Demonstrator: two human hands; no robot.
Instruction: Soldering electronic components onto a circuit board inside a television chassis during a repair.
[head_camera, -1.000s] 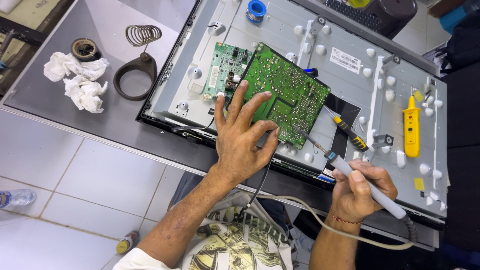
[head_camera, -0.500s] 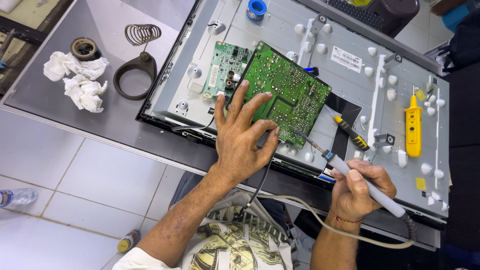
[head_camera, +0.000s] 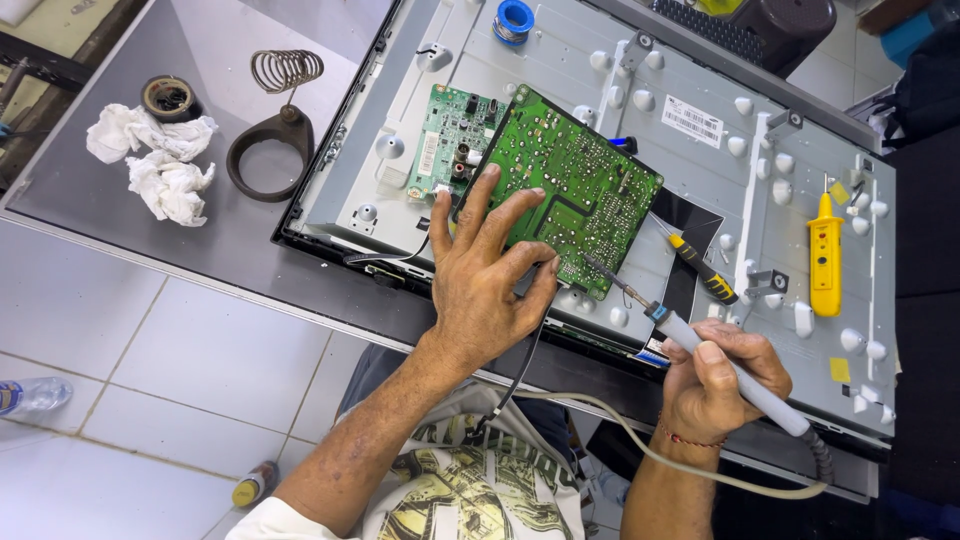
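- the green circuit board (head_camera: 570, 185) lies on the grey back panel (head_camera: 700, 160), near its front edge.
- your left hand (head_camera: 485, 280) lies flat and open on the board, fingers spread.
- your right hand (head_camera: 720, 385) grips the soldering iron (head_camera: 700, 345); its tip touches the board's front corner.
- a yellow tester (head_camera: 826, 255) lies near the panel's right edge.
- a coil stand (head_camera: 272, 130) and white tissues (head_camera: 155, 160) sit on the counter's left side.
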